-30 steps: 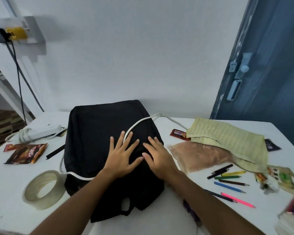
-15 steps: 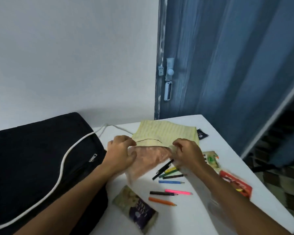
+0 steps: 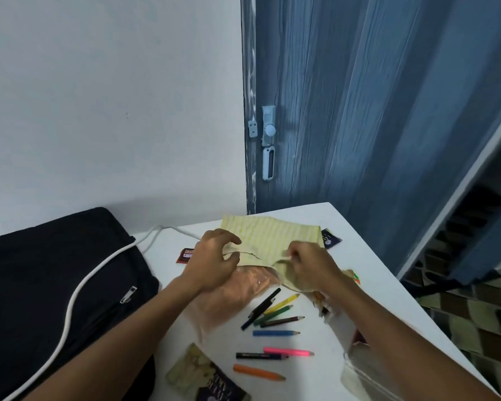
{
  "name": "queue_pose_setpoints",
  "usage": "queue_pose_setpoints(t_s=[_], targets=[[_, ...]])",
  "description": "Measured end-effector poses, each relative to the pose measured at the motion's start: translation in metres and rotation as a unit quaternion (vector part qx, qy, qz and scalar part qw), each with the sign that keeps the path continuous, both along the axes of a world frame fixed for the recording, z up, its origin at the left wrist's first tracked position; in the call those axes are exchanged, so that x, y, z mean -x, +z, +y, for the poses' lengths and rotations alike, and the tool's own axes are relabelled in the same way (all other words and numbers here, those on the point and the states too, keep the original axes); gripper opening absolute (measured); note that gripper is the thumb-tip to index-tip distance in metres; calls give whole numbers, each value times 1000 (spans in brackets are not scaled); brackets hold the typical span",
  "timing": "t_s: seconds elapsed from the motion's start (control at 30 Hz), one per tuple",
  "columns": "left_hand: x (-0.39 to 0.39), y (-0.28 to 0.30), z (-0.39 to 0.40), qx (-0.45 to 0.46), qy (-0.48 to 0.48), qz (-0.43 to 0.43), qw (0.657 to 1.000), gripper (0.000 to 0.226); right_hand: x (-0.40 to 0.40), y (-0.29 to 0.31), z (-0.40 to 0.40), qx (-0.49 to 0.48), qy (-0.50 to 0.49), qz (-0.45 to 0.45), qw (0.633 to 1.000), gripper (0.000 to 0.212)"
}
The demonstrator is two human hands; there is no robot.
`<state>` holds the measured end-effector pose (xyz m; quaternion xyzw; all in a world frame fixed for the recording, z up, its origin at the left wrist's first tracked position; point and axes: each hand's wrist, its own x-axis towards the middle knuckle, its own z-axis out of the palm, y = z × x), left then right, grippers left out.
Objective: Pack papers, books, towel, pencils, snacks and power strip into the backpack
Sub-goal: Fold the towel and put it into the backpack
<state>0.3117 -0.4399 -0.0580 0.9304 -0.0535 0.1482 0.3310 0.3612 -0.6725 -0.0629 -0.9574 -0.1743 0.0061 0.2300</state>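
Fingers of the left hand [image 3: 214, 261] curl loosely over the yellow-striped cloth towel [image 3: 275, 241], while the right hand [image 3: 307, 267] pinches its near edge. Packing looks barely begun: the black fabric backpack [image 3: 55, 285] lies zipped at left, contents unseen, and the coloured wooden pencils [image 3: 275, 332] and snack packets [image 3: 330, 240] remain loose on the white table [image 3: 359, 244].

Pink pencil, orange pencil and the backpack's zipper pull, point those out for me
pink pencil [image 3: 287, 351], head view, middle of its shaft.
orange pencil [image 3: 256, 371], head view, middle of its shaft.
zipper pull [image 3: 128, 294], head view, the metal tab on the black backpack.
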Motion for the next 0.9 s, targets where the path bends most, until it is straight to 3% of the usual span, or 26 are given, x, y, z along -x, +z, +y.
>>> queue_pose_setpoints(t_s=[0.13, 0.27, 0.3, 0.4, 0.43, 0.53, 0.67, 0.77, 0.87, 0.9], targets=[[-2, 32, -2, 34, -10, -46, 998, 45, -10, 75, 10, -265, 33, -32, 963, 18], [-7, 63, -6, 25, -58, -13, 998, 83, -3, 154, 38, -366, 147, -37, 918, 30], [-9, 69, -8, 37, -54, -9, 998, 79, -2, 168, 43, -376, 162, -39, 912, 32], [-6, 90, -7, 113, 18, -36, 993, 31, 1, 205, 52, -436, 170, -33, 883, 33], [-5, 98, -6, 121, 36, -33, 991, 24, 1, 215, 52, -463, 160, -28, 871, 31], [-1, 109, 1, 175, 45, 9, 983, 35, 6, 236, 52, -538, 125, 19, 833, 25], [12, 107, 11, 276, 75, -34, 958, 8, 14, 260, 49, -625, 145, 136, 755, 24], [17, 97, 9, 358, 31, 16, 933, 25, 17, 276, 49, -693, 151, 216, 671, 24], [16, 85, -5, 311, -31, 81, 947, 60, 18, 284, 58, -729, 117, 265, 620, 21], [16, 86, -12, 295, -30, 73, 952, 57, 18, 285, 63, -734, 106, 274, 613, 21]])
